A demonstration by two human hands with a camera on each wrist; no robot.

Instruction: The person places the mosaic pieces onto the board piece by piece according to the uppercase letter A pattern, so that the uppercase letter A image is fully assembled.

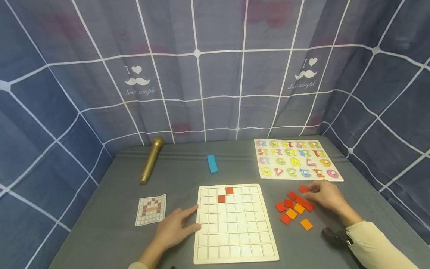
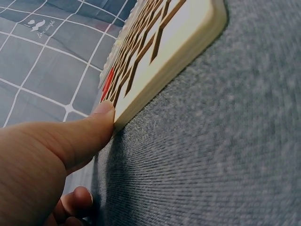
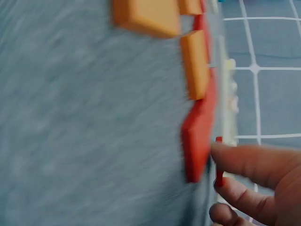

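Note:
A cream grid board (image 1: 236, 228) lies on the grey table, with two red square tiles in its upper rows, one red tile (image 1: 229, 191) in the top row and the other red tile (image 1: 221, 199) a row lower. My left hand (image 1: 174, 228) touches the board's left edge with extended thumb and index finger; in the left wrist view the thumb (image 2: 87, 134) rests at the board's rim. Over at the right, my right hand (image 1: 326, 195) pinches a red square tile (image 3: 219, 162) between thumb and finger, at the far side of a loose group of red tiles (image 1: 284, 219) and orange tiles (image 1: 299, 208).
A card with a coloured grid pattern (image 1: 150, 210) lies left of the board. Behind are a gold microphone (image 1: 152, 160), a blue block (image 1: 212, 164) and a number puzzle board (image 1: 297, 160). Grid-patterned curtains (image 1: 218, 74) enclose the table's back and sides.

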